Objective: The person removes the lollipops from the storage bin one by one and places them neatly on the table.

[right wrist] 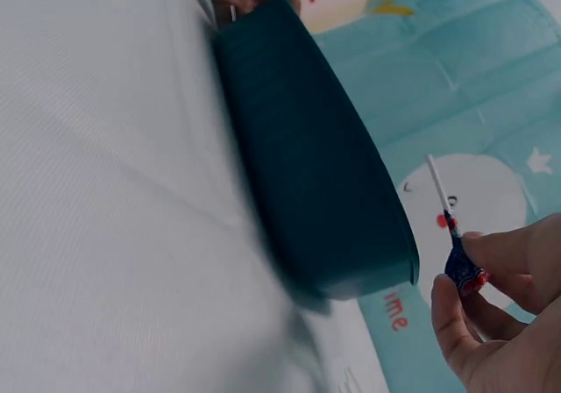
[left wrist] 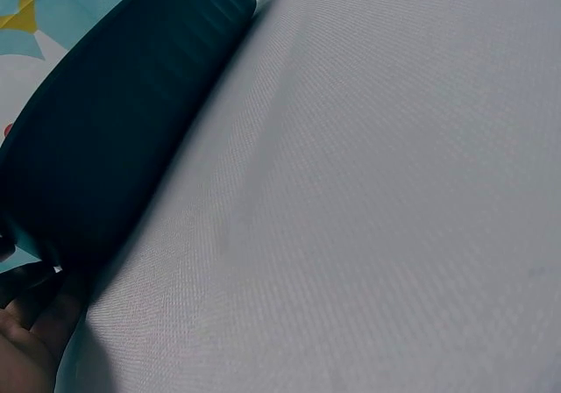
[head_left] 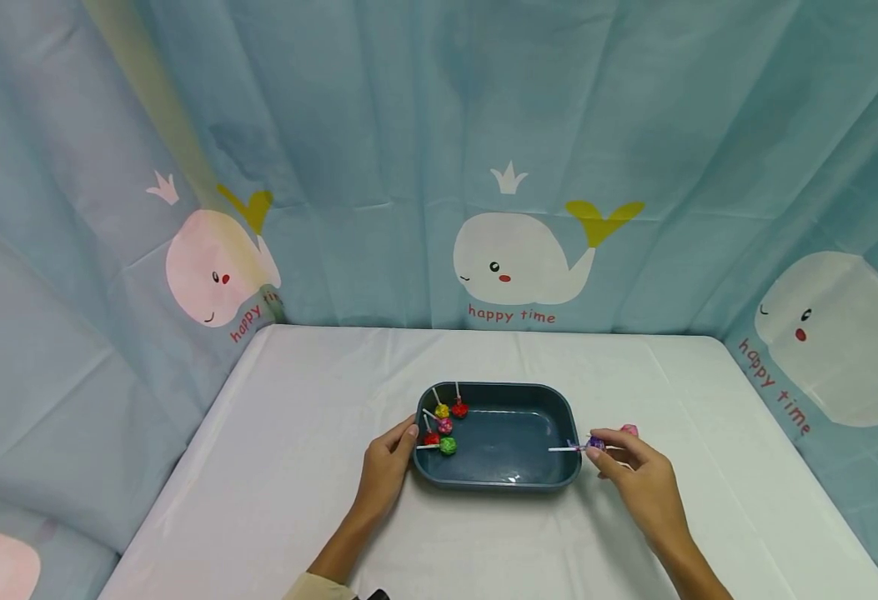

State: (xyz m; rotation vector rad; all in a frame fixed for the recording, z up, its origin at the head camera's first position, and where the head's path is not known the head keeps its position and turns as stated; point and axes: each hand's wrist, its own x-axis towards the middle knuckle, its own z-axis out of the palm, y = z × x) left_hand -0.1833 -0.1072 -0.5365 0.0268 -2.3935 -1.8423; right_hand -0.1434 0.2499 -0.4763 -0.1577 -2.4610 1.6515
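Note:
A dark blue-green plastic tray (head_left: 499,483) with rounded corners stands on the white table. My left hand (head_left: 386,471) grips its left end, thumb at the rim and fingers against the outer wall. At the other end, my right hand (head_left: 641,483) pinches a purple-blue lollipop (head_left: 595,443) by its wrapped candy head. The white stick points left and overlaps the tray's right rim in the head view. From the right wrist, the lollipop (right wrist: 460,266) shows between thumb and fingertips. Several lollipops, among them a green one (head_left: 448,446) and a yellow one (head_left: 442,411), lie at the tray's left end.
Just beyond my right hand a pink lollipop (head_left: 629,430) is partly hidden by the fingers. A white cloth (head_left: 303,400) covers the table. Light blue curtains (head_left: 363,167) printed with whales hang behind it and along both sides.

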